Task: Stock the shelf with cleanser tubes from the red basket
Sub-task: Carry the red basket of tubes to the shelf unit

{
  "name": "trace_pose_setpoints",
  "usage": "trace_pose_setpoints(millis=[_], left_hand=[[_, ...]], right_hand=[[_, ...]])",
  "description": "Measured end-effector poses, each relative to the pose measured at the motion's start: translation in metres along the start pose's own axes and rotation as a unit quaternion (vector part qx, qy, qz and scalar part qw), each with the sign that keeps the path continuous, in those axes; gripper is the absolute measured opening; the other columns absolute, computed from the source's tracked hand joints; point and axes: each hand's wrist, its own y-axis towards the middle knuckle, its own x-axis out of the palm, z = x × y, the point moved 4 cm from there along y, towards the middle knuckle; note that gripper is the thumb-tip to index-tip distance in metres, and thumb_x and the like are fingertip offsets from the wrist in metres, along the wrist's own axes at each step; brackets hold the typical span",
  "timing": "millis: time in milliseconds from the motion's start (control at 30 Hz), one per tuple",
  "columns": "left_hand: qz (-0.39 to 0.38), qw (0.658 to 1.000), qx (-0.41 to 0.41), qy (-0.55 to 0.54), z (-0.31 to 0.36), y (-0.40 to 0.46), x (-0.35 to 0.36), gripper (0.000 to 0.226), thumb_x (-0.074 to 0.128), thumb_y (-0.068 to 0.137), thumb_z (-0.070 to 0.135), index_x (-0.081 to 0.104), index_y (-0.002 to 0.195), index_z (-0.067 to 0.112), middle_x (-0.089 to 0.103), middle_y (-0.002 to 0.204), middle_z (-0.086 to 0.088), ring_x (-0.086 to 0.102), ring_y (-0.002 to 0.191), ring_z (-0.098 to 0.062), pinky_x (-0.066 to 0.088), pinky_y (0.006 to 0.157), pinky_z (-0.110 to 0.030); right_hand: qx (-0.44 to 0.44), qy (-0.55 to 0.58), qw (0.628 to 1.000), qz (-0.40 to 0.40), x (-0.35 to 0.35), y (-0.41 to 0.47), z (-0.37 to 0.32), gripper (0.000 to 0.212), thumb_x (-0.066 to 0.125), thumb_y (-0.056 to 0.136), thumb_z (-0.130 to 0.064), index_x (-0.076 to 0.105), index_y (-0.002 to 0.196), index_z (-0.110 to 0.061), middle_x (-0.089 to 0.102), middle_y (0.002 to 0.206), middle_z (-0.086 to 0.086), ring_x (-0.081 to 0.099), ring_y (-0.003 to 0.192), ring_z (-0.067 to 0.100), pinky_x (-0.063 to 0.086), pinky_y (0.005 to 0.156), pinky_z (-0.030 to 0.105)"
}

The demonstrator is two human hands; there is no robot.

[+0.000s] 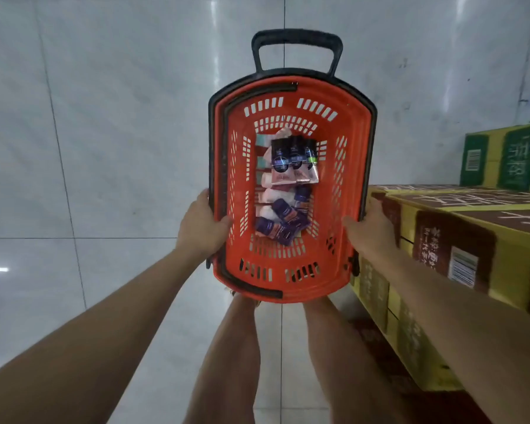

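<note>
Both hands grasp one red basket (343, 191) by its long sides: the left hand (201, 229) has its thumb hooked over the left rim with the fingers out of sight beneath, and the right hand (369, 232) mirrors it on the right rim, thumb inside, fingers curled round the outer edge. Held between the hands, the basket sits above the floor (104, 148), its near end over the person's two bare legs (227, 362).

One black pull handle (297, 45) stands out from the far end. Two black carry handles (227, 185) lie folded flat along the rim.

Cleanser tubes lie loose on the basket's bottom, just beyond and between the two thumbs, touched by neither hand. Three dark tubes (294, 156) lie side by side at the far part, caps pointing away. Nearer the hands, about three purple-capped tubes (285, 220) lie crossed over one another. Pale pink and white tubes (271, 180) lie under and beside both groups; their number cannot be told, since they overlap.

To the right, just beside the right forearm, stacked yellow-and-brown cartons (459, 249) stand on the floor, with one green-and-yellow carton (502, 157) farther back on top. How many cartons make the stack is unclear.
</note>
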Motion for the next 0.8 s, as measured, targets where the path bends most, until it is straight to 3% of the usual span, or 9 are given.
trace_pose_setpoints(millis=[133, 200, 267, 367, 533, 700, 800], left_hand=[[0.041, 0.995, -0.005, -0.096, -0.007, 0.037, 0.011, 0.06, 0.071, 0.097, 0.04, 0.045, 0.146, 0.016, 0.061, 0.118, 0.01, 0.064, 0.097, -0.009, 0.055, 0.089, -0.037], [0.059, 0.992, -0.013, -0.112, -0.011, 0.056, 0.012, 0.051, 0.071, 0.097, 0.037, 0.05, 0.138, 0.016, 0.065, 0.114, 0.008, 0.067, 0.089, -0.005, 0.058, 0.085, -0.035], [0.059, 0.992, -0.02, -0.114, -0.014, 0.069, 0.013, 0.048, 0.072, 0.096, 0.038, 0.052, 0.134, 0.016, 0.067, 0.111, 0.006, 0.066, 0.085, -0.002, 0.058, 0.075, -0.031], [0.046, 0.992, -0.031, -0.11, -0.016, 0.075, 0.011, 0.05, 0.074, 0.095, 0.041, 0.054, 0.134, 0.017, 0.069, 0.112, 0.005, 0.068, 0.085, -0.005, 0.05, 0.062, -0.022], [0.041, 0.993, -0.033, -0.102, -0.016, 0.048, -0.012, 0.046, 0.073, 0.095, 0.042, 0.057, 0.131, 0.018, 0.072, 0.114, 0.003, 0.073, 0.092, -0.015, 0.055, 0.067, -0.026], [0.053, 0.993, -0.024, -0.107, 0.008, -0.012, -0.068, 0.046, 0.072, 0.095, 0.042, 0.058, 0.13, 0.016, 0.073, 0.111, 0.002, 0.073, 0.089, -0.013, 0.053, 0.062, -0.023], [0.061, 0.993, -0.006, -0.104, 0.03, -0.059, -0.115, 0.048, 0.074, 0.093, 0.045, 0.06, 0.128, 0.015, 0.075, 0.109, 0.001, 0.074, 0.087, -0.013, 0.053, 0.061, -0.021]], right_hand=[[0.013, 0.087, 0.996, 0.035, 0.018, 0.039, 0.004, 0.045, 0.068, 0.098, -0.03, 0.051, 0.139, -0.018, 0.067, 0.124, 0.002, 0.064, 0.096, 0.018, 0.048, 0.067, 0.026], [0.015, 0.108, 0.993, 0.046, 0.021, 0.047, 0.001, 0.043, 0.069, 0.098, -0.029, 0.053, 0.137, -0.019, 0.068, 0.123, 0.001, 0.067, 0.099, 0.02, 0.056, 0.077, 0.033], [0.022, 0.116, 0.992, 0.055, 0.02, 0.052, -0.001, 0.041, 0.07, 0.097, -0.031, 0.056, 0.134, -0.021, 0.069, 0.126, 0.002, 0.069, 0.108, 0.025, 0.059, 0.092, 0.049], [0.042, 0.114, 0.992, 0.03, 0.018, 0.051, -0.002, 0.04, 0.069, 0.098, -0.028, 0.057, 0.134, -0.02, 0.069, 0.126, 0.006, 0.069, 0.112, 0.029, 0.057, 0.096, 0.055], [0.032, 0.094, 0.995, 0.025, 0.0, 0.025, -0.013, 0.041, 0.069, 0.097, -0.027, 0.058, 0.136, -0.017, 0.069, 0.128, 0.008, 0.069, 0.109, 0.029, 0.058, 0.093, 0.047], [-0.014, 0.075, 0.997, 0.008, -0.048, -0.033, -0.043, 0.041, 0.07, 0.097, -0.027, 0.06, 0.133, -0.013, 0.071, 0.116, 0.005, 0.068, 0.083, 0.019, 0.055, 0.071, 0.029], [-0.046, 0.062, 0.997, 0.012, -0.085, -0.084, -0.067, 0.033, 0.071, 0.095, -0.031, 0.061, 0.123, -0.016, 0.07, 0.106, 0.003, 0.066, 0.077, 0.015, 0.052, 0.062, 0.028]])
